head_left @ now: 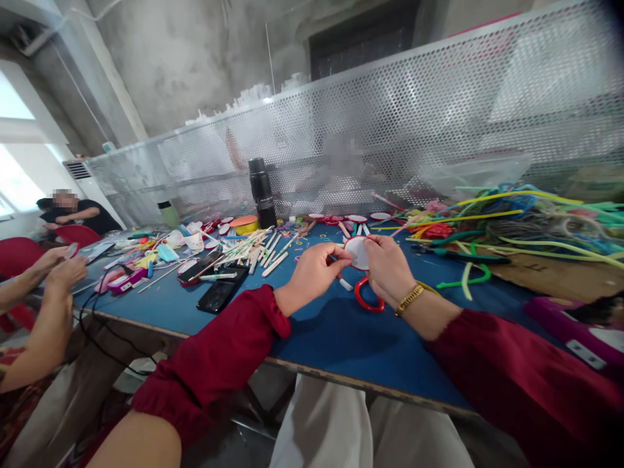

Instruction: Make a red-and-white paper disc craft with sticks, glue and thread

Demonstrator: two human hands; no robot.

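A round white disc with a red rim is held up over the blue table. My right hand grips it by its right edge, between thumb and fingers. Thumb and forefinger of my left hand are pinched together right at the disc's left edge. Whatever sits in that pinch is too small to make out. Below the disc, a red loop-shaped handle shows near my right hand; the rest of it is hidden. A small white-tipped piece lies on the table under my left hand.
Wooden sticks, a phone and a black bottle are left of my hands. Coloured strips and pliers are heaped at right. A purple power strip lies near. A co-worker's hands work at far left.
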